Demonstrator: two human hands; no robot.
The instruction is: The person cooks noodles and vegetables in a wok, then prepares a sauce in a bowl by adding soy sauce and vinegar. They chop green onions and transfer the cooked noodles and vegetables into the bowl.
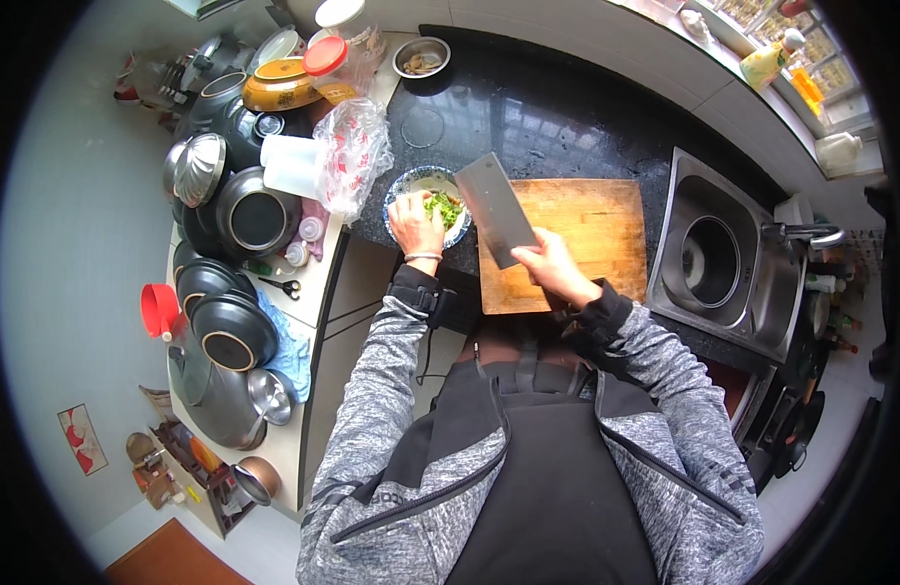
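My left hand point(417, 223) is at a blue-and-white patterned bowl point(430, 172), its fingers over chopped green leaves point(444, 209) in it. Whether the fingers pinch any leaves cannot be told. My right hand point(554, 265) is closed on a cleaver point(496, 212), whose broad steel blade points up and left, between the bowl and a wooden cutting board point(589, 241). The blade is raised over the left edge of the board and hides part of it. The cleaver's handle is mostly hidden in my hand.
A steel sink point(720, 157) with a round pot point(713, 261) is right of the board. A small metal bowl point(421, 46) holding food pieces stands on the black countertop point(494, 95). Dark bowls point(234, 329), a plastic bag point(355, 157), scissors point(282, 285) and jars crowd the left side.
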